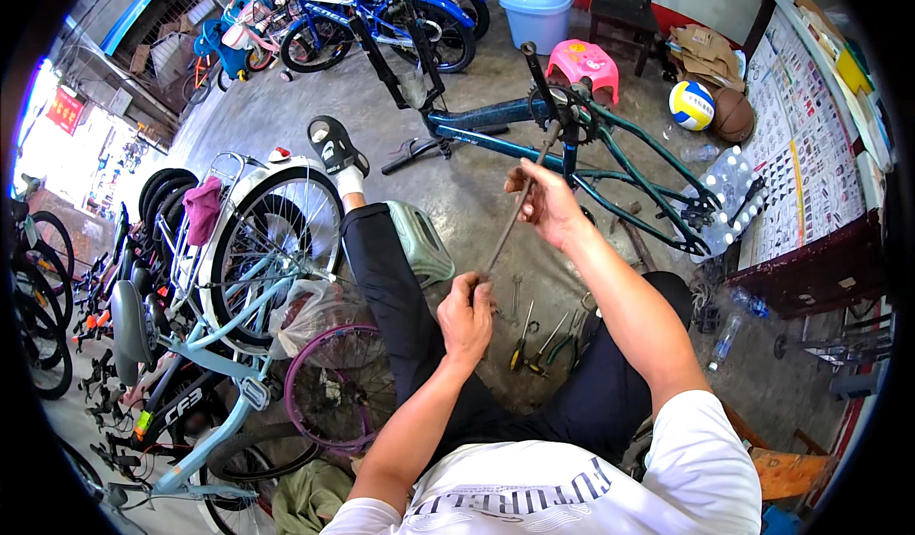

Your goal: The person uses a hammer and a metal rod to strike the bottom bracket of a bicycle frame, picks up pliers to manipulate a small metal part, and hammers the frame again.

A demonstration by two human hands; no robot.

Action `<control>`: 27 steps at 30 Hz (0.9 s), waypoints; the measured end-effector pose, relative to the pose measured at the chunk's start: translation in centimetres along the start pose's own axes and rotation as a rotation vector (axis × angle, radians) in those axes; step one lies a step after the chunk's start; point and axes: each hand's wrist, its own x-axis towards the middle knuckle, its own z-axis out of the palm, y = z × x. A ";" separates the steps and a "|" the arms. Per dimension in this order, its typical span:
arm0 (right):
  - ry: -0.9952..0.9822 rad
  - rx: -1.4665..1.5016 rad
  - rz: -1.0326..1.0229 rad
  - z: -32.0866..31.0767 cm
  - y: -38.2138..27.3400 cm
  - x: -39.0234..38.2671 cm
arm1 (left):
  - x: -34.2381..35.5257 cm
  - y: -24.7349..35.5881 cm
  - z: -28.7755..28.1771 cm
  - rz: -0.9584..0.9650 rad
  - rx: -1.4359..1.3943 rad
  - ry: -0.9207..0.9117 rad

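Observation:
My left hand (466, 318) is closed around the lower end of a long, thin metal rod (510, 225). Farther up, the fingers of my right hand (550, 206) curl about the same rod. Its upper end slants up to the crank area of a dark blue-green bicycle frame (491, 116); whether it touches is hard to tell. A toothed chainring (577, 116) and a black crank arm (538, 76) sit on that frame, which has no wheels. Between my legs lie screwdrivers (519, 352) with yellow-black handles, pliers (566, 349) and a wrench (516, 299).
Left of my leg stand a light-blue bicycle (205, 359) and a purple wheel rim (291, 392). A pale green plastic stool (419, 240) lies near my shin. Beyond are a pink stool (583, 63), blue bin (537, 11), balls (692, 106) and water bottles (732, 187).

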 end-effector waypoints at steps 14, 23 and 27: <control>0.093 -0.096 -0.078 -0.8 2.2 -0.5 | -3.0 -5.5 -0.6 -0.135 -0.100 0.074; 0.111 -0.046 -0.091 -0.3 2.4 0.0 | 1.1 -0.9 -0.8 0.145 0.152 0.071; 0.093 0.009 -0.096 -0.3 2.1 0.1 | 1.8 1.0 -1.2 0.225 0.182 0.107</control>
